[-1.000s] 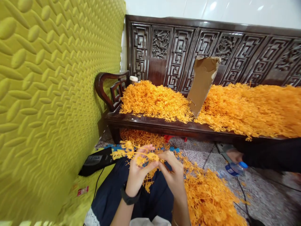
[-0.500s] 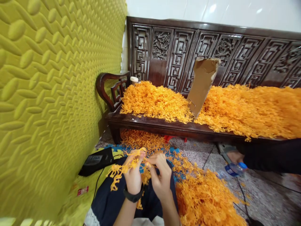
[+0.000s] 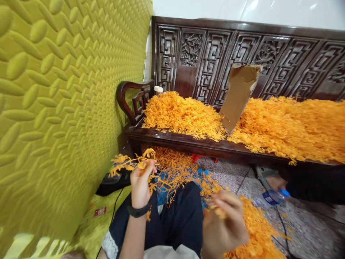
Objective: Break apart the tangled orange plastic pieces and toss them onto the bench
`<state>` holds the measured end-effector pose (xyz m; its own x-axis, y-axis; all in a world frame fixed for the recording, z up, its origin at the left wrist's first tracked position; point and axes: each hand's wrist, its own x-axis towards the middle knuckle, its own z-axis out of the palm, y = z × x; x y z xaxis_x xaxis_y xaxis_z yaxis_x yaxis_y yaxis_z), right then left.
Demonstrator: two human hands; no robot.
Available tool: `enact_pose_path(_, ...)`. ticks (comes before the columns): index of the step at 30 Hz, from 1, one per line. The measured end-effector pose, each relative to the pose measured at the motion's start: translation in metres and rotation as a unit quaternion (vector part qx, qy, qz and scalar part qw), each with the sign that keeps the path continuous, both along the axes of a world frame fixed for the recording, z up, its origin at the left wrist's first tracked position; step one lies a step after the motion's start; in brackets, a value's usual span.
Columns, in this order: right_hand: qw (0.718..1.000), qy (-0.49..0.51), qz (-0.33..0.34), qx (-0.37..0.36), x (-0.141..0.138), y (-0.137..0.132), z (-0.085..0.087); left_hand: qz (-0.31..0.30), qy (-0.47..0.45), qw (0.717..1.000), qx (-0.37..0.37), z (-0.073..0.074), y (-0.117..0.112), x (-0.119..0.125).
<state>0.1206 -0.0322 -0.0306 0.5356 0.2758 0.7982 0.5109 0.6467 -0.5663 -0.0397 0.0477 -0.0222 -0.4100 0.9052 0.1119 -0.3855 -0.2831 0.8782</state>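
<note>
Hands (image 3: 140, 189) apart; left pinching wiry, branching orange strands (image 3: 141, 164); bench (image 3: 185, 138) glossy, carved.

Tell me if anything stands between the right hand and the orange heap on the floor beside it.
Nothing visible does: the right hand overlaps the orange heap in this view. The plastic bottle is off past the heap, out of that gap.
</note>
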Motion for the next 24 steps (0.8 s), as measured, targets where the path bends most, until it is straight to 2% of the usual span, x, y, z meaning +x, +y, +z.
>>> enact_pose_path(1, 0.994, 0.046, -0.084, 0.044, 0.013, 0.013, 0.013, -0.027, 0.021, 0.999, -0.016, -0.003, -0.004, 0.005)
enact_pose_path(2, 0.975, 0.09, -0.183, 0.086, 0.028, 0.031, 0.027, -0.054, 0.042, 0.997, -0.029, -0.006, -0.008, 0.009)
enact_pose_path(3, 0.952, 0.116, -0.267, 0.099, 0.045, 0.053, 0.04, -0.078, 0.066, 0.994, -0.037, -0.008, -0.011, 0.014)
enact_pose_path(4, 0.917, 0.153, -0.344, 0.133, 0.061, 0.079, 0.053, -0.1, 0.09, 0.99, -0.04, -0.009, -0.014, 0.017)
enact_pose_path(5, 0.925, 0.153, -0.336, 0.095, 0.077, 0.106, 0.063, -0.118, 0.113, 0.986, -0.039, -0.01, -0.016, 0.02)
enact_pose_path(6, 0.953, 0.119, -0.277, 0.04, 0.091, 0.132, 0.07, -0.132, 0.133, 0.982, -0.035, -0.01, -0.018, 0.022)
enact_pose_path(7, 0.982, 0.057, -0.174, -0.047, 0.102, 0.156, 0.074, -0.144, 0.148, 0.978, -0.03, -0.01, -0.019, 0.023)
enact_pose_path(8, 0.987, 0.032, -0.078, -0.137, 0.11, 0.176, 0.074, -0.153, 0.159, 0.975, -0.027, -0.009, -0.021, 0.024)
enact_pose_path(10, 0.969, 0.021, 0.049, -0.242, 0.113, 0.196, 0.066, -0.166, 0.173, 0.97, -0.03, -0.008, -0.023, 0.026)
enact_pose_path(12, 0.953, 0.02, 0.121, -0.276, 0.102, 0.189, 0.05, -0.171, 0.182, 0.967, -0.041, -0.008, -0.024, 0.027)
enact_pose_path(14, 0.934, -0.002, 0.209, -0.29, 0.081, 0.161, 0.033, -0.167, 0.192, 0.966, -0.045, -0.008, -0.023, 0.029)
enact_pose_path(15, 0.914, -0.018, 0.271, -0.301, 0.068, 0.142, 0.026, -0.162, 0.198, 0.966, -0.042, -0.009, -0.022, 0.03)
enact_pose_path(16, 0.881, -0.031, 0.356, -0.309, 0.057, 0.124, 0.02, -0.157, 0.207, 0.965, -0.039, -0.01, -0.021, 0.031)
enact_pose_path(18, 0.832, -0.045, 0.447, -0.324, 0.035, 0.093, 0.012, -0.151, 0.226, 0.962, -0.034, -0.011, -0.019, 0.032)
enact_pose_path(19, 0.824, -0.043, 0.46, -0.33, 0.027, 0.082, 0.009, -0.15, 0.235, 0.96, -0.033, -0.012, -0.019, 0.033)
enact_pose_path(20, 0.828, -0.034, 0.448, -0.334, 0.02, 0.075, 0.007, -0.151, 0.242, 0.958, -0.033, -0.013, -0.019, 0.034)
enact_pose_path(24, 0.872, 0.044, 0.366, -0.321, 0.01, 0.072, -0.004, -0.15, 0.268, 0.951, -0.038, -0.016, -0.022, 0.033)
